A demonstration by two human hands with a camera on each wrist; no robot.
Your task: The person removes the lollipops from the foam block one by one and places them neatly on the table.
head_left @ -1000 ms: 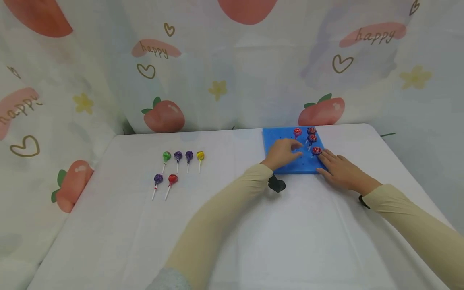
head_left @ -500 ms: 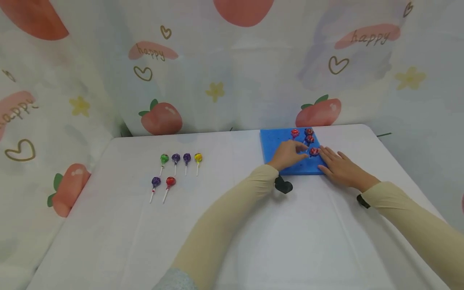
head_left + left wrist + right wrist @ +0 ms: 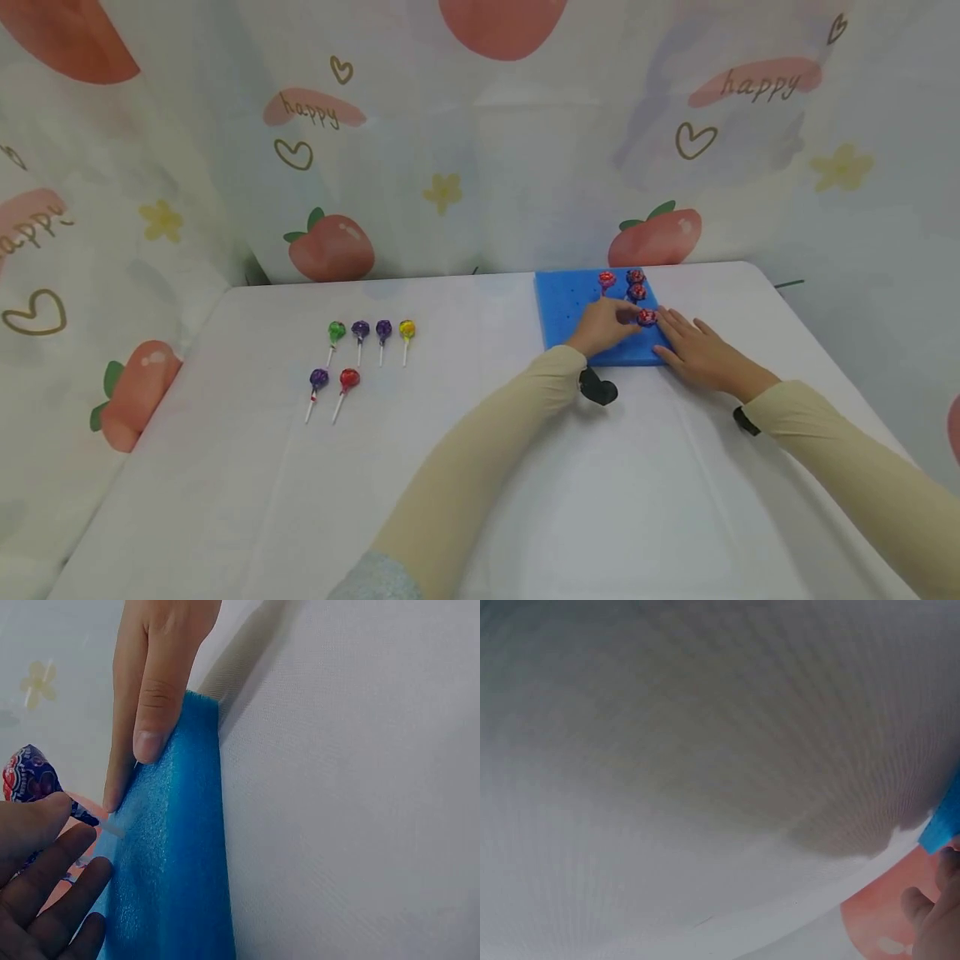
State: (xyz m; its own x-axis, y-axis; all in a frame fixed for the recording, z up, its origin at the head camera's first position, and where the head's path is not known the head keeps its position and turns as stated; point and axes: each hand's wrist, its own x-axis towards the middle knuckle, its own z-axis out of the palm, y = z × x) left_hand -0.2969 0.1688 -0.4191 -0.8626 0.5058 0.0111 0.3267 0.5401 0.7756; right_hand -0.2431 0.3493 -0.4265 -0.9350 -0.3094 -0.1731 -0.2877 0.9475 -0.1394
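Observation:
A blue foam board (image 3: 557,310) with small holes lies at the table's far right. My left hand (image 3: 604,326) pinches a red-and-blue wrapped lollipop (image 3: 647,317) near the board's right side. In the left wrist view the thumb lies against that lollipop's wrapper (image 3: 30,776), and its white stick meets the blue foam. My right hand (image 3: 703,353) rests on the board's right edge with its fingers extended. Behind the left hand, a pinkish-red lollipop (image 3: 607,281) and two dark red-and-blue lollipops (image 3: 636,292) stand in the board.
Left of centre on the white table (image 3: 465,500) lie several lollipops: a green one (image 3: 337,331), purple ones (image 3: 361,329), a yellow one (image 3: 407,328) and a red one (image 3: 349,378). A patterned curtain (image 3: 487,167) hangs close behind the table's far edge.
My left hand has moved right over the board, from a gap away to the front lollipop, and its fingers have closed on it. The right hand stays at the board's edge.

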